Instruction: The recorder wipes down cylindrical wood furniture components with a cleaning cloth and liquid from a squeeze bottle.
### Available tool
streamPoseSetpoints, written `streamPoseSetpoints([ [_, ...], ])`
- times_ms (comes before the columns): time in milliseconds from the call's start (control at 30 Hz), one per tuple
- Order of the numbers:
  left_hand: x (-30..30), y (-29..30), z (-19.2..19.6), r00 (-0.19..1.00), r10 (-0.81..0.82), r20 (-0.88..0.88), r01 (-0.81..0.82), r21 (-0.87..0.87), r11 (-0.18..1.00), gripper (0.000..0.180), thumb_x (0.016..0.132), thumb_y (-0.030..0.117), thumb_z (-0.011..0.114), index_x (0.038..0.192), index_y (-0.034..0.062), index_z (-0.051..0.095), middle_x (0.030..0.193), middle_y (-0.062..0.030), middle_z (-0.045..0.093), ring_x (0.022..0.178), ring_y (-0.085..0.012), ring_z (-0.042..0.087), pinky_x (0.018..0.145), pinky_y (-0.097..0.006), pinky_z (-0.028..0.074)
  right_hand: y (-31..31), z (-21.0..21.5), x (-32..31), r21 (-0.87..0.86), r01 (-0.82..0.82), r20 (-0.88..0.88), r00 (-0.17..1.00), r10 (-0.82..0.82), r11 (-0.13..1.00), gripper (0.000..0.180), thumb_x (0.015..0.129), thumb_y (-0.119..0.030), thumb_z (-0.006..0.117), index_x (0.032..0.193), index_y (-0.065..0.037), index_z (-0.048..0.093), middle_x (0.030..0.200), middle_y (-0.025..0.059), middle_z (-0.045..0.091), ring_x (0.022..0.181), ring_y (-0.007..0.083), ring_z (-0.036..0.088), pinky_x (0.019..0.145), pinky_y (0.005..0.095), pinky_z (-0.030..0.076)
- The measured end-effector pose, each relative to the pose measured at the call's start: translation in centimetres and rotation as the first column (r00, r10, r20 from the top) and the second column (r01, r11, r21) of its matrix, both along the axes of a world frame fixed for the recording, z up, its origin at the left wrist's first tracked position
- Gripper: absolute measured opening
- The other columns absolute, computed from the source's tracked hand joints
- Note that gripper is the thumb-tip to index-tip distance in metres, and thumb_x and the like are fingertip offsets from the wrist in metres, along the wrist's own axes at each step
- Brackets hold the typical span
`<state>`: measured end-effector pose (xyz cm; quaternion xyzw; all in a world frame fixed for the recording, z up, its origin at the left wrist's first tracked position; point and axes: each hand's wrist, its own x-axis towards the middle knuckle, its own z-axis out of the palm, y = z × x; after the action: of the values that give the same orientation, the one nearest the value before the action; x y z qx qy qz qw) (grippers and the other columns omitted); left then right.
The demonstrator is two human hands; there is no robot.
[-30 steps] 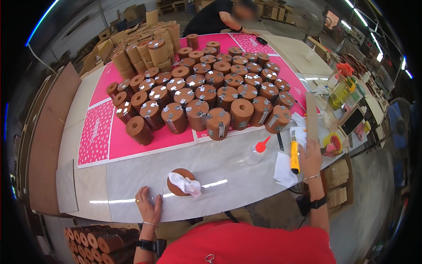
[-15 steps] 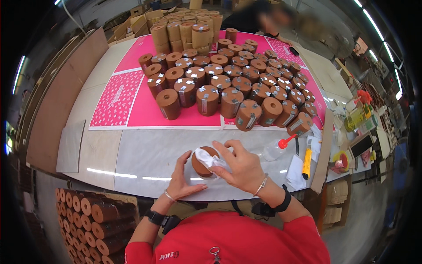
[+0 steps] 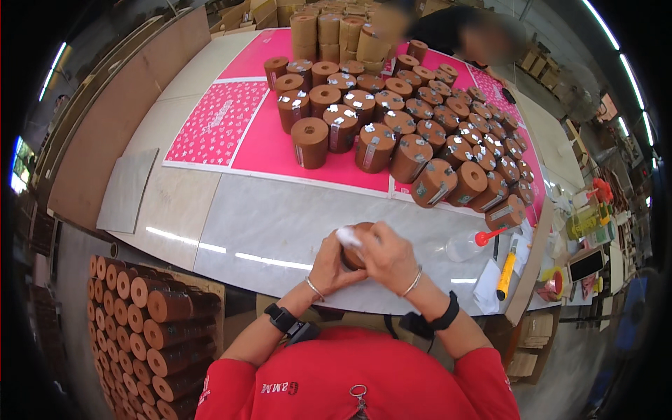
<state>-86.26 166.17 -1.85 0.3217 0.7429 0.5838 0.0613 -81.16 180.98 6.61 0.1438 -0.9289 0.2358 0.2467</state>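
Note:
In front of me on the grey tabletop stands a reddish-brown cylinder (image 3: pixel 352 260), mostly covered by my hands. My left hand (image 3: pixel 329 266) curls round its left side, thumb along the near side. A white cloth (image 3: pixel 347 236), crumpled and partly blurred, is pressed to the cylinder's top by the fingers of my right hand (image 3: pixel 388 260). The right fingertips are smeared by motion. Beyond my hands, many similar brown cylinders (image 3: pixel 309 136) stand upright on a pink sheet (image 3: pixel 273 164), several with silvery patches on top.
To the right lie a clear squeeze bottle with red nozzle (image 3: pixel 465 246), a yellow cutter knife (image 3: pixel 505 273) and white paper (image 3: pixel 486 287). More brown cylinders (image 3: pixel 168 306) are stacked at lower left. Paper-wrapped rolls (image 3: pixel 329 35) and a person in dark clothing (image 3: pixel 437 28) are at the back.
My left hand has closed in round the cylinder, and my right hand has shifted the cloth over its top. The view has turned, so the table's contents appear shifted right.

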Motion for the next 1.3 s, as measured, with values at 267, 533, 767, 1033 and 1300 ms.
streamPoseSetpoints([
  [267,-0.1,0.7,-0.2,0.959,0.016,-0.282,-0.014,0.01,1.0,0.081,0.056,0.032,0.082,0.122,0.0037,0.044,0.115,-0.0167,0.053,0.104,-0.0339,0.051,0.089,-0.04,0.039,1.0,-0.6,2.5,-0.035,0.012,-0.004,1.0,-0.012,0.999,0.028,0.073,-0.008,0.062,0.101,-0.005,0.06,0.081,0.0104,0.052,0.068,0.0271,0.057,0.054,0.0365,0.048],
  [533,-0.1,0.8,0.4,0.974,0.063,-0.22,-0.069,-0.02,0.997,0.079,0.057,0.033,0.084,0.119,0.0021,0.046,0.109,-0.0154,0.053,0.099,-0.0322,0.051,0.086,-0.039,0.04,5.2,-2.1,-1.9,-0.103,0.248,-0.053,0.966,-0.255,0.963,0.014,0.081,-0.013,0.061,0.092,-0.004,0.06,0.08,0.0125,0.055,0.068,0.0305,0.057,0.059,0.0362,0.046],
  [767,0.2,0.3,0.1,0.977,0.024,-0.213,-0.038,-0.061,0.997,0.083,0.061,0.03,0.083,0.125,0.0006,0.04,0.118,-0.014,0.049,0.108,-0.0282,0.05,0.091,-0.037,0.041,7.7,-4.2,3.1,-0.324,0.436,0.229,0.897,-0.378,0.839,0.014,0.084,-0.015,0.06,0.086,-0.001,0.061,0.078,0.0139,0.059,0.069,0.0272,0.058,0.062,0.0323,0.044],
  [1033,0.3,-0.4,-0.7,0.993,-0.017,-0.116,0.014,-0.033,0.999,0.085,0.06,0.031,0.081,0.128,0.0008,0.04,0.117,-0.0174,0.05,0.107,-0.0321,0.049,0.091,-0.039,0.039,9.8,-3.5,5.3,-0.671,0.468,0.329,0.883,-0.334,0.575,0.022,0.089,-0.022,0.062,0.092,0.0,0.062,0.072,-0.0032,0.054,0.068,0.0031,0.046,0.059,0.0186,0.037],
  [1300,-0.1,-0.9,4.8,0.942,-0.005,-0.335,0.004,-0.005,1.0,0.053,0.068,0.018,0.075,0.115,0.0063,0.055,0.117,-0.0145,0.051,0.109,-0.0284,0.049,0.091,-0.038,0.04,9.1,-4.3,5.9,-0.647,0.475,0.353,0.88,-0.318,0.596,0.021,0.088,-0.019,0.062,0.095,0.001,0.062,0.077,-0.0013,0.058,0.07,0.0047,0.048,0.062,0.0193,0.039],
])
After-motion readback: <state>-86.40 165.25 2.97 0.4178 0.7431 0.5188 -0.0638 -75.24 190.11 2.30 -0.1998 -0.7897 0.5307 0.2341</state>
